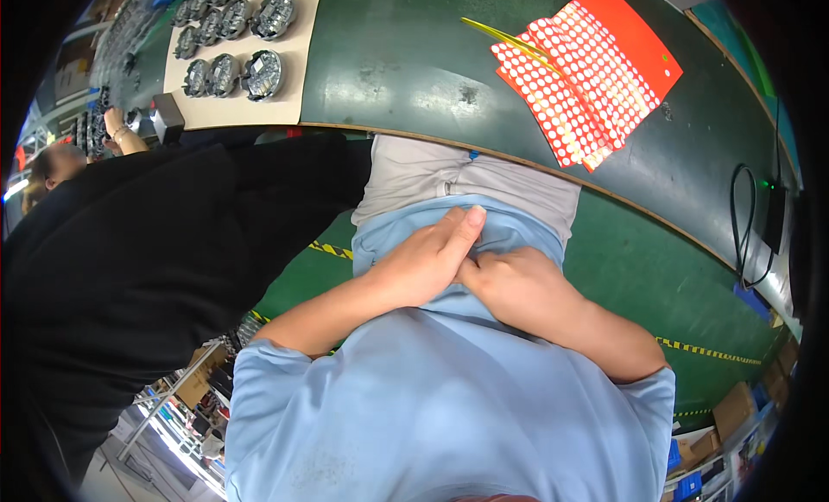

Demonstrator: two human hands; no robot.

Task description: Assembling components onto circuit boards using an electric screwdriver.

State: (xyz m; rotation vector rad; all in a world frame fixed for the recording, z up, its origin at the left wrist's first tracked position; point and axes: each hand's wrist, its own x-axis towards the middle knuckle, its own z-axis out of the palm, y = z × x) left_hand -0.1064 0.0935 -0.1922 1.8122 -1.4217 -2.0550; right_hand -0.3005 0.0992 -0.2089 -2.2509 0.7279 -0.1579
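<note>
My left hand and my right hand are clasped together over the lower front of my light blue shirt. The left thumb points away from me, while its other fingers are mostly hidden against the right hand. My right hand is closed, its fingers curled inward and largely out of sight. Whether anything lies between them I cannot make out. Past them, on the green table, are red sheets with white dots. A thin yellow pointed tool rests across their left side.
Several round black parts stand on a beige board at the far left. A person in black is close on my left. A black cable hangs at the right. The table's wooden edge runs in front of me.
</note>
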